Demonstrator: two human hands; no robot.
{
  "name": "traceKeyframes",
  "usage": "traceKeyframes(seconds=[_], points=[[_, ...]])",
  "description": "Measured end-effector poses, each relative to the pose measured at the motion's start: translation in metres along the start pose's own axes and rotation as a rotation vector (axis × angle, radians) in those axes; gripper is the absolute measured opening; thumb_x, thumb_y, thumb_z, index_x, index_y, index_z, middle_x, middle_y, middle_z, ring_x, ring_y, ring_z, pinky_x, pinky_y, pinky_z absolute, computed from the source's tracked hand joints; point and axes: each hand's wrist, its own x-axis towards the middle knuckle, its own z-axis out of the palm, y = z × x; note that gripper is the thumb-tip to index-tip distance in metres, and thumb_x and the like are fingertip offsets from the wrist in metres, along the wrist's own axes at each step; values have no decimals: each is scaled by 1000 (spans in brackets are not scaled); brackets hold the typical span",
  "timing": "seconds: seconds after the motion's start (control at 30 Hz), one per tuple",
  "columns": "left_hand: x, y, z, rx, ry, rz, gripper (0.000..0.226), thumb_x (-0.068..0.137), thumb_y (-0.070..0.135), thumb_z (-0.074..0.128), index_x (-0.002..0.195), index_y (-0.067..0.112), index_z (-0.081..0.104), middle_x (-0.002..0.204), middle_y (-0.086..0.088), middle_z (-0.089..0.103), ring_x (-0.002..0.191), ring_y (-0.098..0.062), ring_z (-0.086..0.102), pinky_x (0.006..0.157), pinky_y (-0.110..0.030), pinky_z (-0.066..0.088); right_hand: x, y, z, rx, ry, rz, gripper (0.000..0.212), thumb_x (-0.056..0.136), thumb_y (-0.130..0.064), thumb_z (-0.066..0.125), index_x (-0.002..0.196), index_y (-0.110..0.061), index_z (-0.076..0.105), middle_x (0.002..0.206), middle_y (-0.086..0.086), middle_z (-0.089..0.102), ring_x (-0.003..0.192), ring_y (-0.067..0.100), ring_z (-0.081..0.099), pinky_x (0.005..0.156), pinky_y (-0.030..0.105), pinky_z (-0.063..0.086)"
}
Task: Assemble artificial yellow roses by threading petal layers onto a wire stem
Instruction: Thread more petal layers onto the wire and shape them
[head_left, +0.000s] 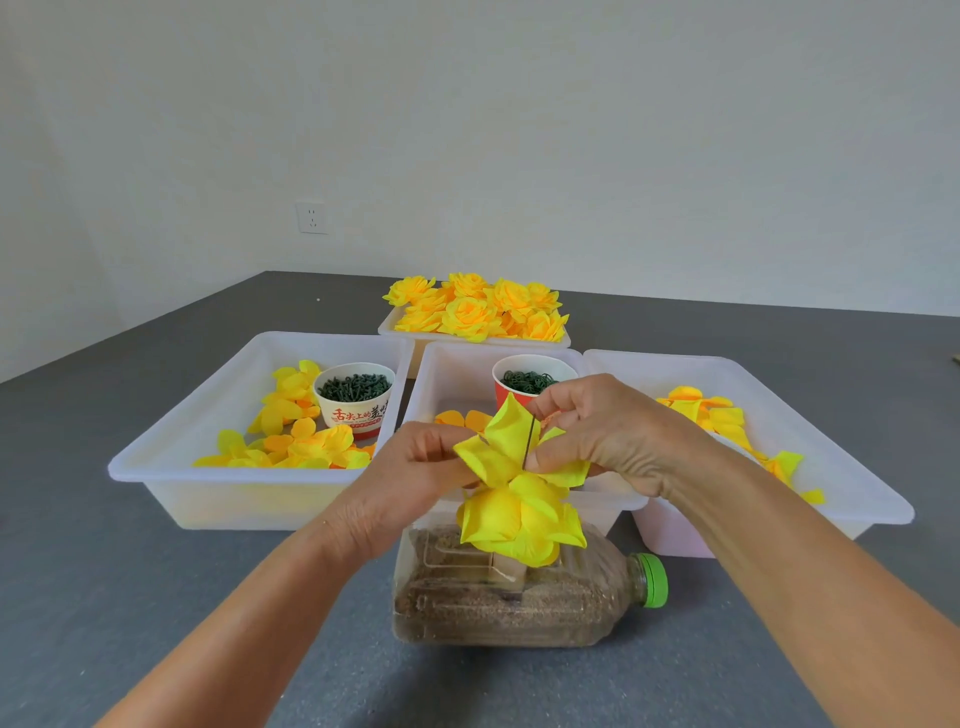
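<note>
Left hand pinches left edge of yellow petal layer, fingers curled. Right hand pinches its right side beside thin wire stem. Layer sits on stem above partly built rose, over sand-filled bottle lying on grey table.

Grey table bears four white trays and a sand-filled bottle

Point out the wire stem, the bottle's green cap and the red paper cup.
wire stem (531, 439), head view: bare dark shaft between the petals.
green cap (652, 580), head view: ribbed side.
red paper cup (503, 397), head view: red wall at left.
</note>
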Motion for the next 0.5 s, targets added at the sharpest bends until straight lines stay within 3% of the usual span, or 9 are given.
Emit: traceKeyframes(seconds=[0.13,0.27,0.37,0.5], points=[[3,4,0,-66,128,-78,22,91,5,48,86,-3,68,87,-19,68,81,-27,62,81,-34,50,-1,1,1,4,20,-13,34,68,10,74,94,-11,67,105,25,67,80,26,62,81,46,52],[3,11,3,-34,152,-50,27,77,35,59,77,10,69,76,-7,67,71,-9,61,65,-15,48,-1,1,2,-9,25,-42,36,68,10,73,97,-8,67,103,24,68,78,24,60,75,40,51],[2,11,7,33,121,-35,9,75,14,72,82,9,69,80,-13,66,72,-15,59,71,-26,48,0,2,1,-2,20,-39,37,68,10,73,100,-7,66,102,22,69,80,25,63,77,41,54],[3,10,9,0,120,-40,13,77,-1,69,89,2,68,71,-9,65,69,-19,59,65,-27,48,1,6,1,68,17,10,31,70,7,73,94,-12,66,95,16,71,74,22,65,66,32,55]])
